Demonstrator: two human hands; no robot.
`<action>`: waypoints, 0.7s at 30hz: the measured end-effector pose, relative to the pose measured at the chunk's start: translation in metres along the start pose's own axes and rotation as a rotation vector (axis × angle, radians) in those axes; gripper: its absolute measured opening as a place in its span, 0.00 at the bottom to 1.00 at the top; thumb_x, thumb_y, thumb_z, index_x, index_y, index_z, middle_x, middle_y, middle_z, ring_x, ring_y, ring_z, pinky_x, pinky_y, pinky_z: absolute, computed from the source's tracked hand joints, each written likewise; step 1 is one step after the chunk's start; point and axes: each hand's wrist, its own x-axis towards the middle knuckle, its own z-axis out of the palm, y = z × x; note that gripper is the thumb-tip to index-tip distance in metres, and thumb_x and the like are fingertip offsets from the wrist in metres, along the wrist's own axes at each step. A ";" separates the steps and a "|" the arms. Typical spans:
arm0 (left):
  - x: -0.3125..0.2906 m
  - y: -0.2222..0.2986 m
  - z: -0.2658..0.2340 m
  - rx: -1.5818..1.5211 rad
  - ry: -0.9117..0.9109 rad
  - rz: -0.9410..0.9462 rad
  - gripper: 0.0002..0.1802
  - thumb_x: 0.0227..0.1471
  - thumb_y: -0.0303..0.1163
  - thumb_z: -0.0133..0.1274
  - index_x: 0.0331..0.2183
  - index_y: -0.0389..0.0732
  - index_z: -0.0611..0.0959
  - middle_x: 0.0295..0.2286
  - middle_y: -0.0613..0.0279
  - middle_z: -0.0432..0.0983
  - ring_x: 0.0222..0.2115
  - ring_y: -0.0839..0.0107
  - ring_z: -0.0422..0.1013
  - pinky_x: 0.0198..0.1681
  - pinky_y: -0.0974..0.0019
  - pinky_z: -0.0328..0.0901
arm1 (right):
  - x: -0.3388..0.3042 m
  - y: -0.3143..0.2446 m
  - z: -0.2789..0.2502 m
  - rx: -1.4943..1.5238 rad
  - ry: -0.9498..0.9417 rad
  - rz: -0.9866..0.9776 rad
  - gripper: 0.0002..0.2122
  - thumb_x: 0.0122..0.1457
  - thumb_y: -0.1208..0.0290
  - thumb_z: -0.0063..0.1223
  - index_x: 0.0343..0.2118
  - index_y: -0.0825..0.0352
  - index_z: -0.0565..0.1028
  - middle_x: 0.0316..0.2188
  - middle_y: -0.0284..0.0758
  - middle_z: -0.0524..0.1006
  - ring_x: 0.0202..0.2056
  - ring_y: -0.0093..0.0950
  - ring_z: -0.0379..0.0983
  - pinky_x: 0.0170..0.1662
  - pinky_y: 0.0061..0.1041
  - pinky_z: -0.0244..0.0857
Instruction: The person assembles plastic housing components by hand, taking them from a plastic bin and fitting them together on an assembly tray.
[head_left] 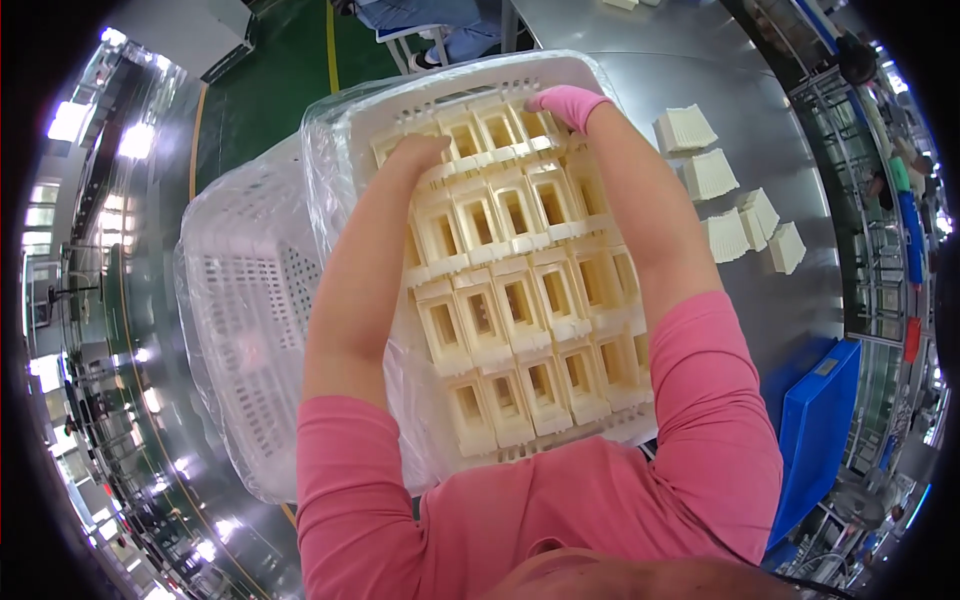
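A white crate [590,75] lined with clear plastic film holds several rows of cream rectangular plastic housings [516,304], each with a slot in its middle. Over the left part of the farthest row, my bare left hand [423,152] is closed on the housings, its thumb pointing right and most fingers hidden. At that row's right end, my right hand [568,104], in a pink glove with the fingertips bare, grips the housings from the side. Between my hands stand several far-row housings [498,130] side by side.
Another white perforated crate [240,300] in film sits left of the first. Several cream stacks of parts [710,175] lie on the metal table [790,190] to the right. A blue bin [815,430] is at the lower right. Beyond the crate, a person [430,15] sits.
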 end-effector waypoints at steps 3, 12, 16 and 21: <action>0.050 -0.024 -0.005 -0.431 0.013 -0.057 0.39 0.39 0.51 0.53 0.48 0.36 0.66 0.45 0.49 0.64 0.46 0.58 0.61 0.48 0.56 0.55 | 0.006 -0.011 0.012 -0.180 0.107 -0.071 0.28 0.45 0.57 0.52 0.49 0.63 0.62 0.46 0.40 0.65 0.45 0.34 0.63 0.46 0.33 0.57; 0.008 0.007 0.000 -0.585 -0.011 -0.145 0.53 0.32 0.58 0.56 0.54 0.42 0.54 0.55 0.53 0.42 0.57 0.58 0.36 0.55 0.53 0.38 | 0.034 0.016 -0.003 0.319 -0.299 0.072 0.25 0.46 0.61 0.53 0.49 0.61 0.63 0.45 0.39 0.67 0.43 0.29 0.67 0.43 0.30 0.62; 0.010 -0.003 0.002 -0.620 -0.032 -0.116 0.54 0.32 0.60 0.55 0.55 0.43 0.52 0.56 0.54 0.38 0.57 0.60 0.31 0.56 0.53 0.35 | 0.034 0.025 0.009 0.330 -0.170 -0.117 0.25 0.45 0.63 0.55 0.47 0.63 0.64 0.43 0.38 0.69 0.41 0.29 0.69 0.42 0.28 0.65; 0.024 -0.019 0.014 -0.651 0.103 -0.102 0.51 0.30 0.55 0.59 0.51 0.35 0.59 0.52 0.48 0.52 0.53 0.55 0.49 0.53 0.56 0.48 | 0.009 0.024 0.011 0.383 -0.116 -0.110 0.27 0.41 0.62 0.58 0.46 0.65 0.65 0.40 0.38 0.70 0.38 0.28 0.70 0.39 0.27 0.66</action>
